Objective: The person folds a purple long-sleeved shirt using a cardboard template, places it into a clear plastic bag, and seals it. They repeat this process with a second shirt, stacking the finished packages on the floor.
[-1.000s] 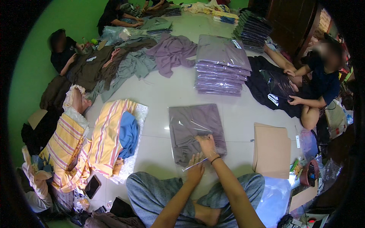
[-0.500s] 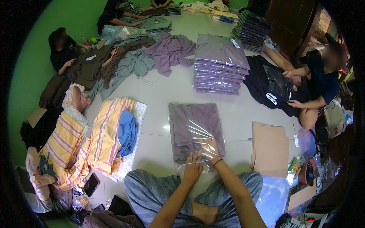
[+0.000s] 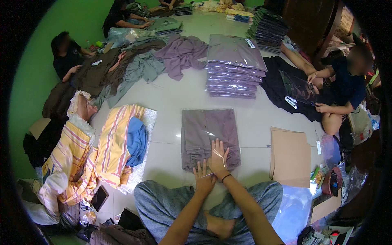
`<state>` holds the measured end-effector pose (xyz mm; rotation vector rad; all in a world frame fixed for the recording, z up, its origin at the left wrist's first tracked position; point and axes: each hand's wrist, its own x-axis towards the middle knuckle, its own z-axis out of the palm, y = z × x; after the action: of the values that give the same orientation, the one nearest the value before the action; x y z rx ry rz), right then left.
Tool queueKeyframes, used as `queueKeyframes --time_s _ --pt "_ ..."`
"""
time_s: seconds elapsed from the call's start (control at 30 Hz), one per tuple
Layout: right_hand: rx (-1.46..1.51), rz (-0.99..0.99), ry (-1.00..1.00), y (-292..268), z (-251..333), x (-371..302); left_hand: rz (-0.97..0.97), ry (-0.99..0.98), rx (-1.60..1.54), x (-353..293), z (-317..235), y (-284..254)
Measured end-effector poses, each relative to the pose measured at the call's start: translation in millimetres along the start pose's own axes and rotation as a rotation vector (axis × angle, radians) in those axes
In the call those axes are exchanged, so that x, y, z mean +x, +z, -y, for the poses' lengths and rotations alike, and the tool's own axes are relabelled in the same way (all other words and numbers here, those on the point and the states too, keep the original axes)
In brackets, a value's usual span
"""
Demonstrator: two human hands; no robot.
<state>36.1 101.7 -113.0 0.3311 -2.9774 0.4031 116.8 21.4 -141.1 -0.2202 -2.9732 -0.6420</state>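
On the floor in front of my crossed legs lies a folded mauve-grey garment [image 3: 204,130] in a clear plastic bag. My right hand [image 3: 219,157] rests flat over the garment's lower part, fingers stretched out. Shiny streaks of film cross its back, so it seems to be under the plastic. Beside it, my left hand [image 3: 204,178] lies with fingers spread at the bag's near edge, touching the film. A dark band circles my right wrist.
Beyond the garment stands a stack of bagged mauve garments [image 3: 234,69]. Brown cardboard sheets [image 3: 290,157] and clear plastic bags [image 3: 292,208] lie at my right, striped yellow cloth [image 3: 116,143] and a phone [image 3: 99,198] at my left. A co-worker [image 3: 347,85] sits at the right with black cloth; others sit farther back.
My right hand has shifted slightly left and flattened over the garment. My left hand has moved a little toward me and left. The film on the garment looks flatter, with fewer raised folds.
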Motion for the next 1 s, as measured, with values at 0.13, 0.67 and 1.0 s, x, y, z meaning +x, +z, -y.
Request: queueKeyframes --time_s 0.13,0.67,1.0 --pt "0.185 0.069 -0.081 1.9 16.2 1.4 0.051 -0.047 0.036 -0.3 3.8 -1.7" --pt "0.463 0.053 -0.277 5.4 -4.2 -46.7 0.054 -0.008 0.107 -0.8 12.5 8.6" --pt "0.29 0.091 -0.128 0.7 -13.3 -59.7 0.328 0.102 0.317 -23.6 -10.1 -5.1"
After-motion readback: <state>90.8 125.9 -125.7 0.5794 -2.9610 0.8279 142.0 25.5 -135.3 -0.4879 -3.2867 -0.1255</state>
